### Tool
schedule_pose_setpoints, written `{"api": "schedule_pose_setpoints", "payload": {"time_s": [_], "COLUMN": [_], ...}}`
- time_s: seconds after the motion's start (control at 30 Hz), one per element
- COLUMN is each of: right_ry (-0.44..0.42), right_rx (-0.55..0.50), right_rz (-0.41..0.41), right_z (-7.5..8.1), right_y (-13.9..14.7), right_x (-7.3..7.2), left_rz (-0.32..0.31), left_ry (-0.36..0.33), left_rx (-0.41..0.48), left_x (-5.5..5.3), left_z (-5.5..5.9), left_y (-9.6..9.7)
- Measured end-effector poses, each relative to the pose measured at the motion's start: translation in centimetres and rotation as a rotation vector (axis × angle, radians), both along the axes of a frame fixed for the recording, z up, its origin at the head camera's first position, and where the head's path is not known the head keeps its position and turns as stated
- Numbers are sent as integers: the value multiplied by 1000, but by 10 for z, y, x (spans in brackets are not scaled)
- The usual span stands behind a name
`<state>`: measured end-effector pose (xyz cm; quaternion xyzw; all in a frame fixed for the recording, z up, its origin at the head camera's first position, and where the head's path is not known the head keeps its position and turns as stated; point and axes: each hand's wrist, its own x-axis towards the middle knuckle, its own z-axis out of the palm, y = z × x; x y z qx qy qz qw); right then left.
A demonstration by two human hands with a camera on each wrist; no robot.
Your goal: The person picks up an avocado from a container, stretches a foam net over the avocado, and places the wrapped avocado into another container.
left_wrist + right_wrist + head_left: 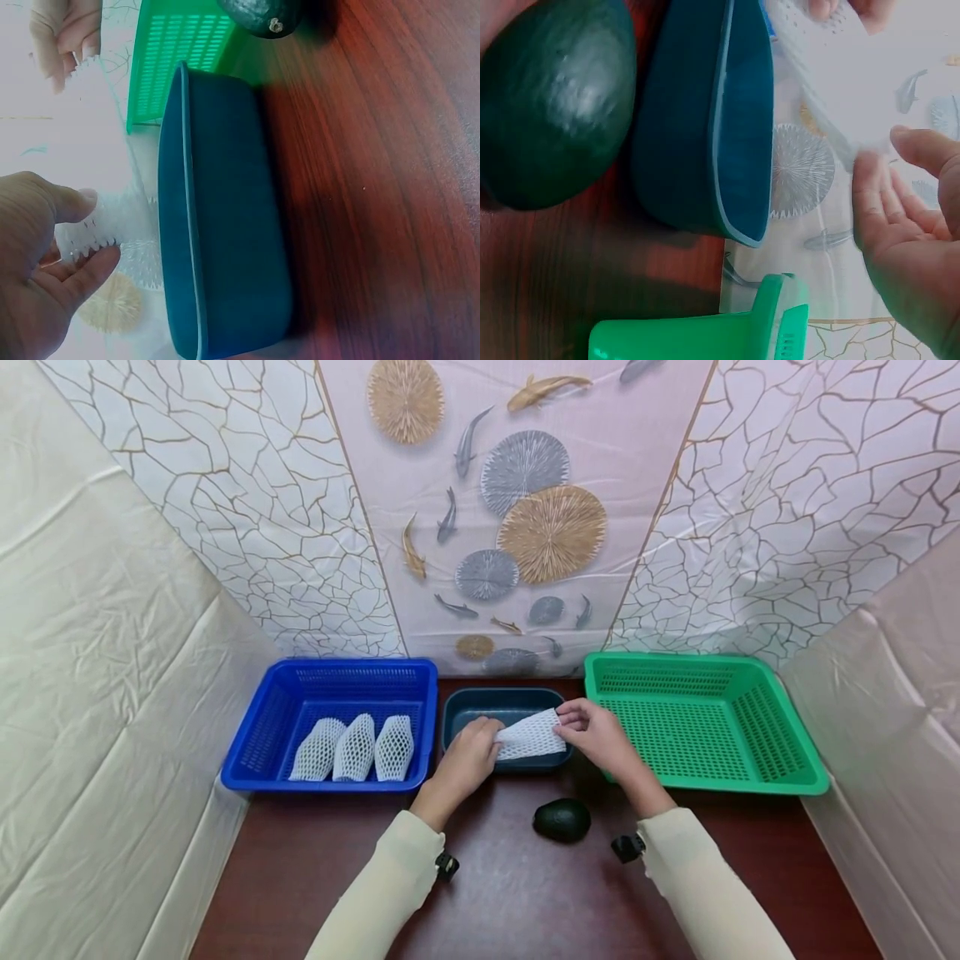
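A white foam net sleeve (531,736) is stretched out flat between my two hands, over the dark teal tray (457,700). My left hand (472,750) pinches its narrower left end between thumb and fingers, as the left wrist view also shows. At the wider right end, my right hand (596,735) holds the sleeve's edge with thumb and fingertips. A dark green avocado (562,820) lies on the table in front of the tray, below my right hand. In the right wrist view the avocado (559,101) looks large beside the tray wall.
To the left stands a blue basket (243,760) with three bulging white foam net sleeves (354,748) lying in it. A green basket (787,781) stands on the right. Behind the brown table (495,893) hangs a patterned cloth (420,610), and pale panels enclose both sides.
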<state>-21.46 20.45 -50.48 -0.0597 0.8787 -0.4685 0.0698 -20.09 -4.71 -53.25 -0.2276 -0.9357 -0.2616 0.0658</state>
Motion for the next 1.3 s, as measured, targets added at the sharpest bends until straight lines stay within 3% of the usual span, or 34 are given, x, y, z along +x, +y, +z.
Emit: {"api": "schedule_pose_setpoints", "payload": {"time_s": [0.17,0.37,0.57,0.73,0.9,1.1,1.3], "right_ry": [-34,24,123,254,346,356,374], "right_rx": [-18,-48,-56,-10,10,-6,-5], "right_rz": [48,126,124,110,93,61,58], "right_z": [-3,-11,-14,-16,-19,-21,-20], "right_y": [3,3,2,2,1,-1,-2], "right_x": [4,11,16,20,22,25,27], "left_rz": [10,-7,-11,-8,-20,-46,-49], "left_ry": [35,53,-48,-134,-190,-251,-174], "left_rx": [58,129,221,265,260,207,98], "left_x": [2,1,0,-1,0,4,9], "left_z": [-2,-1,2,4,5,8,17], "left_y": [-1,-3,-4,-5,-6,-6,-4]}}
